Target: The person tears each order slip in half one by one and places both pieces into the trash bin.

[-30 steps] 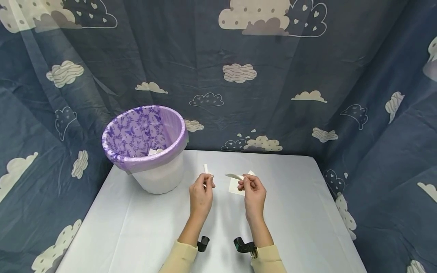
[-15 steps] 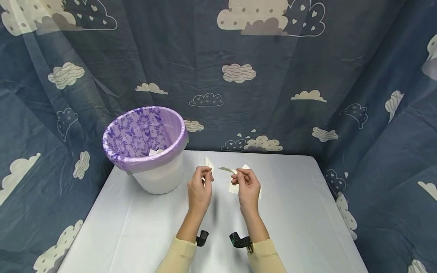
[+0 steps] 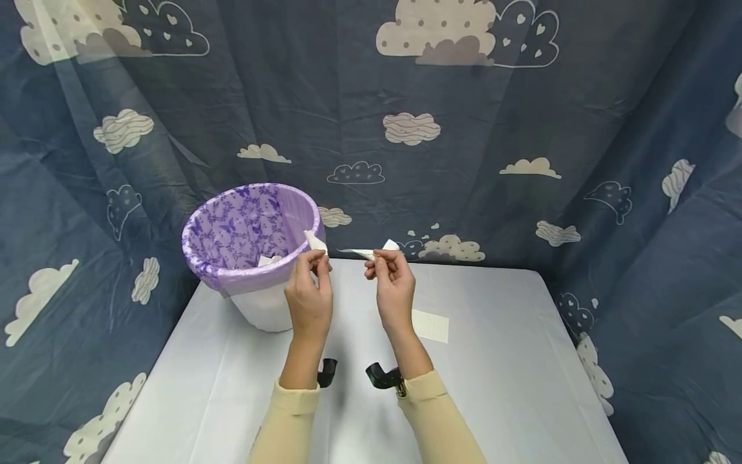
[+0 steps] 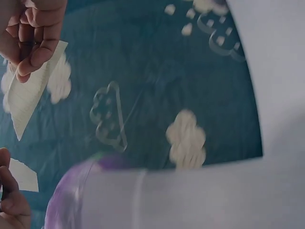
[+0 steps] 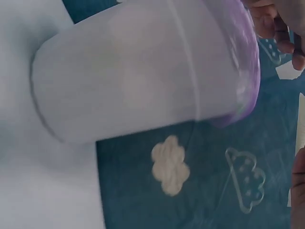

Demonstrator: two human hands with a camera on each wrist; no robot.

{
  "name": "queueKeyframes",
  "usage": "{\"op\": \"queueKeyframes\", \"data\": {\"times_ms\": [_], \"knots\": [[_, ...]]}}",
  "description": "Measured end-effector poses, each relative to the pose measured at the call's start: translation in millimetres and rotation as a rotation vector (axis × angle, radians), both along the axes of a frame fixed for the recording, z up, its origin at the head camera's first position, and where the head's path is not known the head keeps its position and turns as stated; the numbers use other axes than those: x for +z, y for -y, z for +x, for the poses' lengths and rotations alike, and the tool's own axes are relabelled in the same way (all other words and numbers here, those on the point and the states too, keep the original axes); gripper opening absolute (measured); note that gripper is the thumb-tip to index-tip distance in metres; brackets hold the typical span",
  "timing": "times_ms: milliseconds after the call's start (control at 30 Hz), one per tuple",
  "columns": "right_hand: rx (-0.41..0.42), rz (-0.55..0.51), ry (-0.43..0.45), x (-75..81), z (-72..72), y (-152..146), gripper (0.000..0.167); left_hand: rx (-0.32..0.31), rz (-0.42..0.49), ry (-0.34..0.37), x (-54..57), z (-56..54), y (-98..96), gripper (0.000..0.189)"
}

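In the head view my left hand (image 3: 310, 296) pinches a small torn piece of paper (image 3: 315, 241) beside the rim of the lined bin (image 3: 261, 308). My right hand (image 3: 395, 287) holds a larger piece of paper (image 3: 361, 253) between thumb and fingers, a little to the right. The left wrist view shows this lined piece of paper (image 4: 32, 95) hanging to a point from the right hand, with the left hand's torn piece (image 4: 25, 177) below. Both pieces are apart. Inside the bin, bits of white paper (image 3: 268, 260) show. A paper sheet (image 3: 431, 326) lies on the table.
The bin has a purple butterfly-patterned liner (image 3: 232, 232) folded over its rim. It stands at the back left of the white table (image 3: 493, 386). Dark blue cloud-print cloth (image 3: 464, 193) hangs behind and along the sides.
Both hands have risen and moved left toward the bin, each carrying its piece of paper. The sheet on the table now shows behind the right wrist.
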State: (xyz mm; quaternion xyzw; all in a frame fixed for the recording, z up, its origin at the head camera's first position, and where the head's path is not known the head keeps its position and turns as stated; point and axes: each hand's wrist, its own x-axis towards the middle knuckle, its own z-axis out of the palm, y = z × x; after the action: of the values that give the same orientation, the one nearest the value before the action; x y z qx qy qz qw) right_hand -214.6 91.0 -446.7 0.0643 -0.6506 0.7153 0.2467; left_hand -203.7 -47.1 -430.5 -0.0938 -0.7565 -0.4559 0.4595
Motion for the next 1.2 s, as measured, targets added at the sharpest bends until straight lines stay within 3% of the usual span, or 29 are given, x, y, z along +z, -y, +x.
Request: {"op": "queueKeyframes", "data": {"times_ms": [167,300,600,900,1033,1200], "knots": [[0.048,0.067,-0.063,15.0,-17.0,26,0.014,0.111,0.002,-0.014,13.2,-3.9,21.7,0.013],[0.079,0.168,-0.086,22.4,-29.0,47,0.014,0.231,0.000,0.007,17.5,-6.8,35.4,0.014],[0.090,0.587,-0.224,37.5,-40.9,84,0.014,0.458,-0.002,0.114,20.2,-11.6,54.6,0.020],[0.082,0.828,-0.274,43.1,-39.3,94,0.015,0.517,-0.029,0.274,29.1,-11.1,58.4,0.022],[0.098,0.830,-0.280,45.3,-37.9,92,0.023,0.538,-0.049,0.306,30.8,-11.6,56.1,0.025],[0.098,0.758,-0.276,44.7,-32.6,84,0.027,0.525,-0.030,0.294,29.8,-11.5,54.2,0.024]]}}
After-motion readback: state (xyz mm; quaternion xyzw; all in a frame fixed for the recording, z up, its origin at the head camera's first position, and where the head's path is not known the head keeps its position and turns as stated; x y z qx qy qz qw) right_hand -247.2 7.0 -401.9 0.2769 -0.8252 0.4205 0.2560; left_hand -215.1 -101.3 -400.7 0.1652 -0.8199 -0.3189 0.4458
